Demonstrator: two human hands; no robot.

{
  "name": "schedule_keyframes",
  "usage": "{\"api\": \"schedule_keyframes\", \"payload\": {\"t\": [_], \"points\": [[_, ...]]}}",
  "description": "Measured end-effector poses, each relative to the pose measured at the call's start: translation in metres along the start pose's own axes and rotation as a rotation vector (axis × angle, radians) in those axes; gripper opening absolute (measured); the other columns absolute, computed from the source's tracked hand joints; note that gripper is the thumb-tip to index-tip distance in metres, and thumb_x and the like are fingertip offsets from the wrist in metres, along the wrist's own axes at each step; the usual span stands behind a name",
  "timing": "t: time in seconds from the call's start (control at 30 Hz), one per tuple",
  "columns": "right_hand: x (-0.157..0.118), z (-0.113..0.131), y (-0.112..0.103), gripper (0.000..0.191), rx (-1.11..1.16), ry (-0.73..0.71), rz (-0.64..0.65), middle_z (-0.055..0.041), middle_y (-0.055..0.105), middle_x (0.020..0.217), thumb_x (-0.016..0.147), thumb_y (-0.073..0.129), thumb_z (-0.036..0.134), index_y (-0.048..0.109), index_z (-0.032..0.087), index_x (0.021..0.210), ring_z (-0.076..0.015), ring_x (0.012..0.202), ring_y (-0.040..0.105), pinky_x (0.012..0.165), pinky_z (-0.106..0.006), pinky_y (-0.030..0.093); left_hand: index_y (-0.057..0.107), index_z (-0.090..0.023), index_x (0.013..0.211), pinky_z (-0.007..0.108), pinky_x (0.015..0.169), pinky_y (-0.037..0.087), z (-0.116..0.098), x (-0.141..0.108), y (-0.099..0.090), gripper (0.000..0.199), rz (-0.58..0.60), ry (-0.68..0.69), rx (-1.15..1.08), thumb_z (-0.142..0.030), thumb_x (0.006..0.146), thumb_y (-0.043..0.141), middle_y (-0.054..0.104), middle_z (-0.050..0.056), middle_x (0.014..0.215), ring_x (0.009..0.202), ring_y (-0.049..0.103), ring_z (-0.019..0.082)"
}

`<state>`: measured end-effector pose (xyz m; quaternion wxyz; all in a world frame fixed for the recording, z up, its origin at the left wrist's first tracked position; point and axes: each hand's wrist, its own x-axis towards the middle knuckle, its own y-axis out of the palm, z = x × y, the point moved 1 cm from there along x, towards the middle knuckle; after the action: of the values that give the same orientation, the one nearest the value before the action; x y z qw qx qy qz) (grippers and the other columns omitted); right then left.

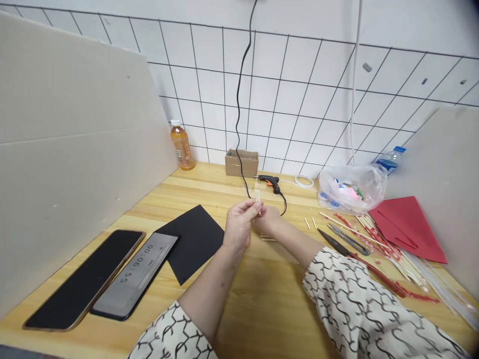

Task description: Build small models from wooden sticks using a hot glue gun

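Note:
My left hand (241,221) is closed in a pinch on short pale wooden sticks (258,195), which stand upright above its fingertips. Right behind it, my right hand (268,219) touches the left one; its fingers are mostly hidden, so what they hold does not show. More short sticks (268,238) lie on the wooden table (277,299) just below the right wrist. Beyond the hands a black glue gun (270,181) lies on its side, its nozzle pointing left.
Left: black paper (196,242) and two phones (84,279) (136,274). Back: cardboard box (241,163), orange bottle (182,145), tape ring (304,181). Right: plastic bag (352,189), scissors (348,239), red-handled pliers (374,271), stick bundles, red sheet (409,227).

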<state>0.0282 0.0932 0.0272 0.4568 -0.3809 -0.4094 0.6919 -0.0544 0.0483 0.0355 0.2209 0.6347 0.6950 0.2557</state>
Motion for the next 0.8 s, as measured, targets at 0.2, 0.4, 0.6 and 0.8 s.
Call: {"api": "schedule_keyframes", "payload": {"t": [0.2,0.4,0.6,0.8], "points": [[-0.065,-0.083,-0.053,0.021,-0.227,0.297,-0.162,-0.0169,0.067,0.082,0.079,0.047,0.024,0.064,0.013,0.074,-0.026,0.078,0.062,0.058,-0.03,0.037,0.065,-0.012,0.062,0.022,0.064,0.042,0.016,-0.014,0.009,0.018,0.137,-0.136,0.057,-0.026,0.056,0.075,0.063,0.001,0.058,0.058,0.055,0.009],[-0.113,-0.149,-0.064,0.021,-0.205,0.387,-0.225,-0.0078,0.067,0.071,0.078,0.044,0.029,0.059,0.017,0.07,-0.0182,0.065,0.06,0.05,-0.025,0.031,0.065,-0.011,0.062,0.023,0.061,0.042,0.028,-0.027,0.017,0.02,0.2,-0.281,0.086,-0.026,0.055,0.076,0.063,0.002,0.057,0.057,0.055,0.01],[-0.136,-0.167,-0.071,0.019,-0.153,0.428,-0.234,-0.0046,0.064,0.063,0.076,0.046,0.03,0.055,0.019,0.063,-0.0174,0.059,0.056,0.047,-0.025,0.03,0.066,-0.011,0.06,0.022,0.061,0.041,0.03,-0.031,0.019,0.019,0.234,-0.305,0.151,-0.027,0.055,0.076,0.062,0.002,0.055,0.056,0.055,0.009],[-0.164,-0.165,-0.077,0.011,-0.02,0.207,0.025,-0.0002,0.062,0.061,0.071,0.048,0.019,0.057,0.02,0.065,-0.0143,0.055,0.054,0.049,-0.023,0.031,0.067,-0.012,0.059,0.024,0.063,0.042,0.036,-0.032,0.019,0.019,0.172,-0.353,0.175,-0.026,0.051,0.078,0.063,0.002,0.055,0.057,0.055,0.01]]}}
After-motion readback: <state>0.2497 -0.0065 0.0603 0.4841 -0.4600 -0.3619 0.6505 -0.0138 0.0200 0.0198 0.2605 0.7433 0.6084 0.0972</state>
